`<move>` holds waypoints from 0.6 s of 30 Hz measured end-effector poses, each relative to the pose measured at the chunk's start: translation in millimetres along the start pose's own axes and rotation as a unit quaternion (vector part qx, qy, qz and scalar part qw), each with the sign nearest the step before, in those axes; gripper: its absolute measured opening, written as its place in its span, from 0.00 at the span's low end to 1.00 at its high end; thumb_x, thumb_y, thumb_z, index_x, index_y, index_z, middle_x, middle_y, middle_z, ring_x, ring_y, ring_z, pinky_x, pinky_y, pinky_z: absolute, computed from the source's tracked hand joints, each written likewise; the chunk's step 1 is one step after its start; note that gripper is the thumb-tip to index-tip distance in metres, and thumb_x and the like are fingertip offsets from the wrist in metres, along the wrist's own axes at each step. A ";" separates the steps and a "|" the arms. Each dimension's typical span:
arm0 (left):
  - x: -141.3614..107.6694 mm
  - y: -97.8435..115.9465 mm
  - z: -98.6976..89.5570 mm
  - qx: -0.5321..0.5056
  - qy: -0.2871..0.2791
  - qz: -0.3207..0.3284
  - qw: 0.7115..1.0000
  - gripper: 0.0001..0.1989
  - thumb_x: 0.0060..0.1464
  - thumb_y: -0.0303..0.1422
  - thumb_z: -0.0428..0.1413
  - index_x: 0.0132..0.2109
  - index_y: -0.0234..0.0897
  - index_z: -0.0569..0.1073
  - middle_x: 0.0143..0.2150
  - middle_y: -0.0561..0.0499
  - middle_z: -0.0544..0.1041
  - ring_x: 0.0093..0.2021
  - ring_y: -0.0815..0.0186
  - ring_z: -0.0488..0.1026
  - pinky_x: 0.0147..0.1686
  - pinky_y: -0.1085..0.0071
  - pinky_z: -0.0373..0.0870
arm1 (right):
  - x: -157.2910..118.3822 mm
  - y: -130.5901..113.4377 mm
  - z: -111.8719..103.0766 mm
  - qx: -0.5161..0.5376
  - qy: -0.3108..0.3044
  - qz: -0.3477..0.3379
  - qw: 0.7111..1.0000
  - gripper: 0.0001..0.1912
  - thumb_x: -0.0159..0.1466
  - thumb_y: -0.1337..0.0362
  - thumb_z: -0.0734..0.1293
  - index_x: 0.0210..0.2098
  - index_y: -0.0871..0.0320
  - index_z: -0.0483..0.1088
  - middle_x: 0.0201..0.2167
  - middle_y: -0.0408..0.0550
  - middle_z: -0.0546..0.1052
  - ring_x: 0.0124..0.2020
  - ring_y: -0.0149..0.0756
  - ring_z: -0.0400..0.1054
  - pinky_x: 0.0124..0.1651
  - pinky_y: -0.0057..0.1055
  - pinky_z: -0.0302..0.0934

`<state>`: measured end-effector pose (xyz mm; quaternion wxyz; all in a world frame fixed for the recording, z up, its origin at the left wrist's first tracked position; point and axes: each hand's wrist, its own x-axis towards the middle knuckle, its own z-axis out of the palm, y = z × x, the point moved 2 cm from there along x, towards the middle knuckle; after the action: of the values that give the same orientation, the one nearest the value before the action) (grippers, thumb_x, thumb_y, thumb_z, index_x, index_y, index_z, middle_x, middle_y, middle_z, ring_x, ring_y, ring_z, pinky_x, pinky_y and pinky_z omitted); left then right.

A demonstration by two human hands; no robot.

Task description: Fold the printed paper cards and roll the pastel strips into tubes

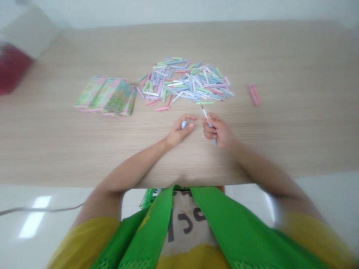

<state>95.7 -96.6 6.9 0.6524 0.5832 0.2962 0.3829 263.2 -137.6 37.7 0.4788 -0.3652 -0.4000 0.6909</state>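
Observation:
My right hand (217,130) is closed around a light blue pen (205,111). The pen's white front section and thin dark tip stick out uncapped, pointing up and away from me. A short light blue pen cap (183,124) sits between the thumb and fingers of my left hand (180,129). Both hands are close together over the near part of the table, a small gap between them. Just beyond them lies a loose heap of pastel pens and pen parts (193,80) in blue, green, purple, pink and white. One green piece (205,102) lies at its near edge.
Several green and pink patterned boxes (103,95) lie side by side on the left of the wooden table (303,123). Two pink pens (254,95) lie together on the right. A dark red object (12,67) stands at the far left edge.

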 end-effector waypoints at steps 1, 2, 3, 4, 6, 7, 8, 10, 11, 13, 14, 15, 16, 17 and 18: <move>-1.8 0.6 2.5 -0.010 -0.018 -0.004 1.000 0.32 0.47 0.57 0.63 0.50 0.39 0.71 0.17 0.63 0.52 0.17 0.75 0.47 0.19 0.73 0.42 | 0.6 1.4 0.3 0.001 0.013 -0.011 1.000 0.16 0.64 0.50 0.67 0.32 0.54 0.61 0.14 0.29 0.50 0.13 0.21 0.36 0.16 0.20 0.35; -3.0 0.6 4.5 -0.020 -0.035 -0.011 0.999 0.32 0.48 0.56 0.63 0.52 0.39 0.72 0.17 0.63 0.51 0.16 0.75 0.47 0.19 0.73 0.41 | 1.1 3.2 0.9 0.002 0.025 -0.018 1.000 0.16 0.64 0.50 0.67 0.30 0.54 0.61 0.13 0.29 0.50 0.13 0.21 0.37 0.16 0.21 0.35; -3.8 0.3 5.9 -0.029 -0.044 -0.016 0.998 0.32 0.49 0.56 0.63 0.53 0.39 0.73 0.16 0.63 0.51 0.16 0.75 0.46 0.18 0.72 0.40 | 1.7 5.4 1.6 0.001 0.037 -0.022 0.999 0.16 0.64 0.51 0.66 0.29 0.54 0.61 0.13 0.30 0.51 0.13 0.21 0.37 0.16 0.21 0.35; -4.2 -0.3 6.8 -0.036 -0.042 -0.018 0.998 0.31 0.49 0.55 0.63 0.52 0.38 0.74 0.16 0.63 0.50 0.16 0.75 0.45 0.18 0.72 0.40 | 2.2 8.1 2.5 -0.002 0.048 -0.023 0.999 0.16 0.63 0.52 0.65 0.28 0.55 0.60 0.13 0.30 0.51 0.13 0.21 0.38 0.16 0.21 0.35; -4.5 -1.3 8.2 -0.048 -0.017 -0.010 0.999 0.28 0.50 0.54 0.63 0.49 0.38 0.77 0.16 0.63 0.50 0.16 0.76 0.44 0.18 0.72 0.39 | 2.8 14.0 4.2 -0.011 0.068 -0.026 0.997 0.14 0.63 0.55 0.63 0.25 0.55 0.60 0.12 0.32 0.51 0.13 0.22 0.39 0.16 0.22 0.35; -4.7 -1.2 9.1 -0.051 0.001 0.000 0.999 0.26 0.51 0.54 0.63 0.48 0.38 0.78 0.16 0.62 0.50 0.16 0.76 0.44 0.18 0.72 0.39 | 2.7 17.1 5.2 -0.016 0.074 -0.030 0.997 0.13 0.62 0.57 0.62 0.24 0.55 0.60 0.12 0.32 0.51 0.13 0.22 0.39 0.16 0.23 0.35; -5.2 -0.4 10.3 -0.048 0.018 0.012 0.999 0.25 0.51 0.53 0.63 0.46 0.38 0.79 0.16 0.62 0.50 0.16 0.76 0.44 0.18 0.72 0.39 | 2.2 20.1 6.3 -0.021 0.078 -0.035 0.996 0.12 0.60 0.59 0.61 0.22 0.55 0.60 0.11 0.32 0.50 0.13 0.22 0.39 0.16 0.23 0.35; -6.9 3.2 13.9 -0.027 0.049 0.038 0.998 0.23 0.50 0.52 0.64 0.43 0.38 0.80 0.16 0.61 0.53 0.17 0.76 0.46 0.19 0.73 0.42 | 0.6 25.2 9.2 -0.028 0.082 -0.047 0.995 0.10 0.57 0.62 0.60 0.21 0.55 0.59 0.11 0.33 0.50 0.12 0.23 0.40 0.16 0.24 0.36; -8.3 5.9 16.6 -0.011 0.061 0.050 0.997 0.23 0.50 0.52 0.64 0.42 0.37 0.81 0.16 0.61 0.55 0.18 0.76 0.49 0.19 0.73 0.44 | -0.5 27.1 11.0 -0.029 0.083 -0.050 0.995 0.09 0.57 0.62 0.60 0.21 0.55 0.59 0.11 0.33 0.51 0.12 0.23 0.40 0.17 0.24 0.36; -11.6 12.1 23.3 0.024 0.078 0.068 0.994 0.23 0.48 0.52 0.65 0.40 0.36 0.81 0.18 0.59 0.59 0.19 0.75 0.53 0.21 0.73 0.49 | -2.6 29.1 14.6 -0.028 0.088 -0.051 0.994 0.06 0.56 0.63 0.60 0.23 0.55 0.60 0.11 0.33 0.51 0.13 0.23 0.40 0.17 0.24 0.36; -13.3 15.1 27.1 0.040 0.085 0.072 0.993 0.23 0.47 0.52 0.66 0.39 0.36 0.81 0.18 0.59 0.60 0.20 0.75 0.54 0.21 0.73 0.50 | -3.5 29.2 16.2 -0.027 0.093 -0.050 0.994 0.04 0.57 0.63 0.60 0.25 0.55 0.61 0.11 0.32 0.52 0.13 0.23 0.40 0.18 0.24 0.36; -14.8 17.9 30.9 0.055 0.091 0.075 0.991 0.23 0.46 0.51 0.66 0.39 0.36 0.81 0.18 0.59 0.60 0.20 0.75 0.53 0.21 0.73 0.51 | -4.3 28.8 17.4 -0.026 0.099 -0.048 0.994 0.03 0.57 0.63 0.60 0.28 0.55 0.62 0.11 0.32 0.52 0.13 0.23 0.40 0.18 0.24 0.36; -16.0 20.4 34.6 0.069 0.096 0.075 0.990 0.23 0.46 0.51 0.67 0.39 0.36 0.81 0.17 0.60 0.59 0.20 0.75 0.52 0.21 0.73 0.50 | -4.8 28.0 18.2 -0.025 0.106 -0.047 0.993 0.03 0.56 0.63 0.60 0.31 0.55 0.62 0.12 0.31 0.52 0.13 0.24 0.40 0.18 0.23 0.36; -16.8 22.3 38.0 0.081 0.098 0.072 0.989 0.23 0.45 0.50 0.67 0.39 0.36 0.81 0.17 0.61 0.58 0.19 0.76 0.51 0.21 0.73 0.49 | -5.2 27.0 18.4 -0.024 0.114 -0.046 0.992 0.05 0.56 0.63 0.61 0.33 0.54 0.62 0.12 0.30 0.52 0.13 0.24 0.40 0.18 0.22 0.36; -17.1 23.8 40.9 0.091 0.096 0.067 0.989 0.22 0.45 0.50 0.67 0.39 0.36 0.80 0.17 0.61 0.57 0.19 0.76 0.51 0.20 0.73 0.49 | -5.3 26.2 18.2 -0.024 0.121 -0.043 0.991 0.08 0.56 0.62 0.61 0.36 0.54 0.62 0.13 0.30 0.53 0.14 0.24 0.40 0.18 0.22 0.36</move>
<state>117.1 -132.2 35.2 0.5380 0.6193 0.3513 0.4513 238.9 -152.2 22.2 0.5438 -0.4398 -0.3709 0.6109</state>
